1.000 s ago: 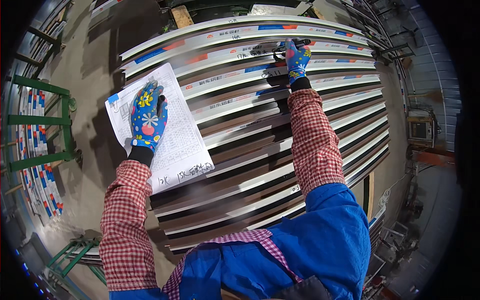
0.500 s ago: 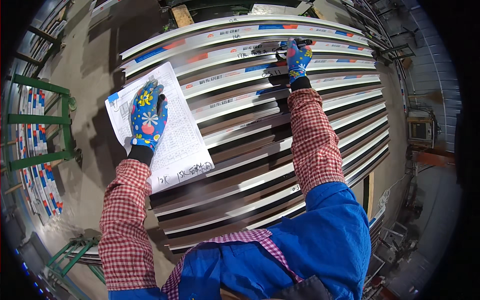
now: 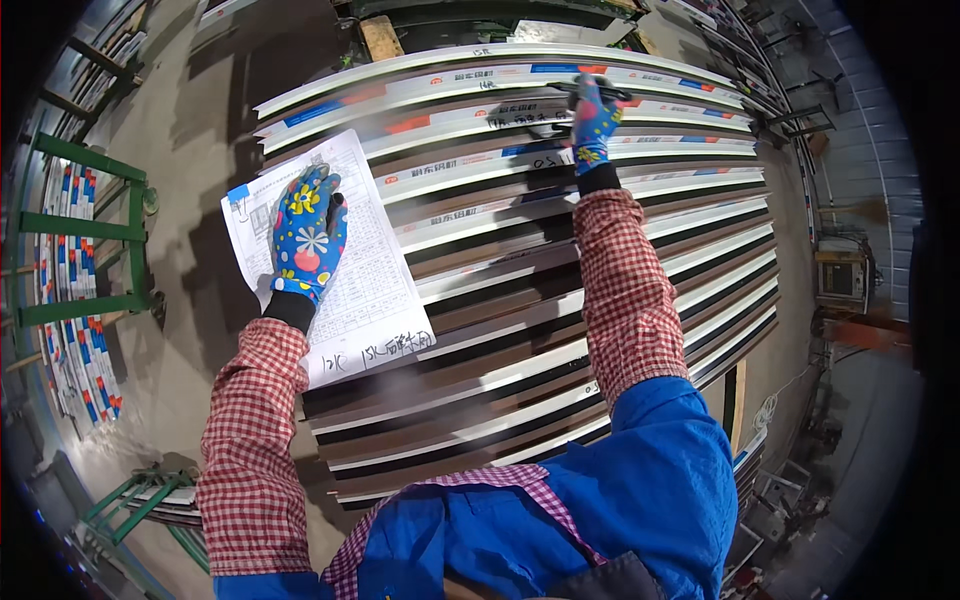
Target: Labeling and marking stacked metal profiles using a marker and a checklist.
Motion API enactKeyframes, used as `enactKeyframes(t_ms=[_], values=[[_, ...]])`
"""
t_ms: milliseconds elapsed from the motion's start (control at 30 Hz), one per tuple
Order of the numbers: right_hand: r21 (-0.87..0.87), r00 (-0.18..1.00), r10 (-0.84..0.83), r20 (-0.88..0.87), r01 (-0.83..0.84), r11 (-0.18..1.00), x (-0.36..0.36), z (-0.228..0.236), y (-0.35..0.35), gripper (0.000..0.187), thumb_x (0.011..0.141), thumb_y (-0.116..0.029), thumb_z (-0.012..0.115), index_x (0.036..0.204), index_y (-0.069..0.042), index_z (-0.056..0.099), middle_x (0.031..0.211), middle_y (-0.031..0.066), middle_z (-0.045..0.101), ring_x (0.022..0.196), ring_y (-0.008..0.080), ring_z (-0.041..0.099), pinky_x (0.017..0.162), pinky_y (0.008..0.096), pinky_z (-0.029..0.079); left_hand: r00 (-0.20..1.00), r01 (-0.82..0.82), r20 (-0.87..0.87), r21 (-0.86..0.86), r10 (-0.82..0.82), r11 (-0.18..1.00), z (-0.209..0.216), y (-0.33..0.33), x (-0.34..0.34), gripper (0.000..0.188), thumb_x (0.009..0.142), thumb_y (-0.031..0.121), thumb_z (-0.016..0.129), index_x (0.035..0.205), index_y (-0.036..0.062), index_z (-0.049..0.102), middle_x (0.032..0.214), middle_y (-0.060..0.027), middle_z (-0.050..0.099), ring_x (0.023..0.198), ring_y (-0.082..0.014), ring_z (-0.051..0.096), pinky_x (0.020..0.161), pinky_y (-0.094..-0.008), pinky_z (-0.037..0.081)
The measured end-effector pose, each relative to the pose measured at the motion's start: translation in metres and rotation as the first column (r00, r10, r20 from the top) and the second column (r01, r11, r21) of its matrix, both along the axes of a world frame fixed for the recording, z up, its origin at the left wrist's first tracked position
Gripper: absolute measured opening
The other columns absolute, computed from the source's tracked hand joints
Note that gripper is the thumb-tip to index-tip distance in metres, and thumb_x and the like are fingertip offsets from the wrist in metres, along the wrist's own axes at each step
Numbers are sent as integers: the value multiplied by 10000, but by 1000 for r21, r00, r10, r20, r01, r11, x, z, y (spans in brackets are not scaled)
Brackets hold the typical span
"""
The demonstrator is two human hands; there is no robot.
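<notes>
My left hand [image 3: 307, 232], in a blue flowered glove, lies with its fingers stretched out on a stack of paper sheets [image 3: 390, 310]. The sheets carry a printed table and bold handwriting along the bottom edge, and a blue clip [image 3: 238, 193] sits at their upper left corner. In a matching glove, my right hand [image 3: 594, 128] is closed round a black marker [image 3: 614, 95], over the far rows of long brown and white metal profiles [image 3: 500, 385]. Handwritten marks show on several profiles near that hand. The marker's tip is too small to make out.
Green metal racks [image 3: 85, 228] stand on the left, with wrapped profiles [image 3: 72, 330] behind their bars. Another green stand [image 3: 150, 505] is at the lower left. A wooden block [image 3: 380, 38] lies beyond the far profiles. Along the right runs a wall [image 3: 880, 180].
My right hand has shifted slightly up with the marker, relative to the profiles. The left hand stays on the sheets, and the whole view has turned a little.
</notes>
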State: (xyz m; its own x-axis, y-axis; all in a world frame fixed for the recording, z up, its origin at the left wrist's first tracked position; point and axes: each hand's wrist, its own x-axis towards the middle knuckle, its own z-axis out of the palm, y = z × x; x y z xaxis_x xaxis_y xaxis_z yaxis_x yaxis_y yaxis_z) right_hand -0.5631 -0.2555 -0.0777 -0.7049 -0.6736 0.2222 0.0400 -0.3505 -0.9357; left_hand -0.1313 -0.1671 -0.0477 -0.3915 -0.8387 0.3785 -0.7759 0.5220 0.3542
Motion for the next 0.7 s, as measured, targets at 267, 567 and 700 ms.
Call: enactKeyframes(t_ms=[267, 567, 700], values=[[252, 662, 35, -749, 236, 938, 27, -5, -37, 377, 859, -402, 681, 715, -56, 715, 638, 133, 675, 626, 320, 669, 633, 431, 508, 1000, 8, 1, 6, -8, 1000, 1, 2, -2, 378, 866, 112, 642, 1242, 83, 607, 1360, -134, 577, 1303, -318, 503, 1140, -441, 350], [292, 601, 33, -799, 339, 894, 29, -1, -42, 426, 830, -465, 678, 692, -63, 707, 677, 136, 698, 667, 333, 685, 669, 428, 533, 1000, 2, -2, -35, -2, 999, 5, 2, -4, 325, 910, 113, 626, 1234, 85, 617, 1349, -129, 589, 1268, -343, 525, 1082, -436, 403], [313, 681, 77, -729, 230, 921, 17, -8, -43, 414, 828, -447, 687, 692, -56, 709, 679, 144, 697, 665, 329, 686, 655, 437, 526, 1000, 8, -5, -33, -8, 999, 5, 0, -8, 322, 909, 111, 628, 1230, 84, 618, 1347, -130, 590, 1266, -344, 527, 1083, -436, 406]])
